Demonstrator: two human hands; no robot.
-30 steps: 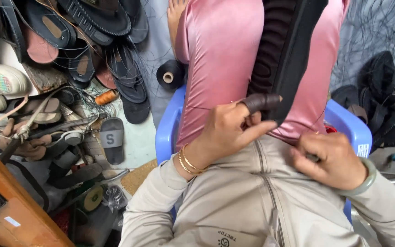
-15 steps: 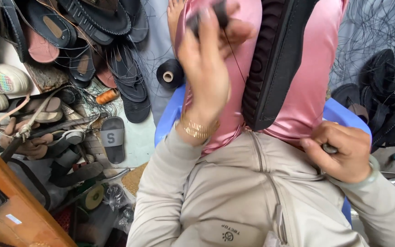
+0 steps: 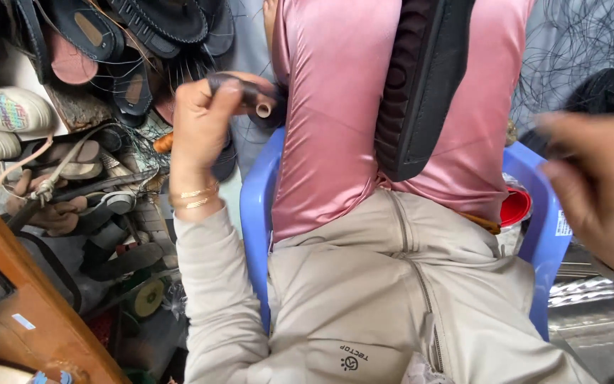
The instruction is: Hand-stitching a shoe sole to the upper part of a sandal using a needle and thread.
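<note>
A blue plastic chair (image 3: 257, 213) stands in a cramped, cluttered corner lit by soft daylight. To its left a heap of worn sandals (image 3: 108, 35) and white sneakers (image 3: 1, 117) covers the floor. A brown wooden desk edge (image 3: 30, 306) fills the lower left corner. At the upper right, tangled black thread (image 3: 584, 35) lies across a grey surface.
</note>
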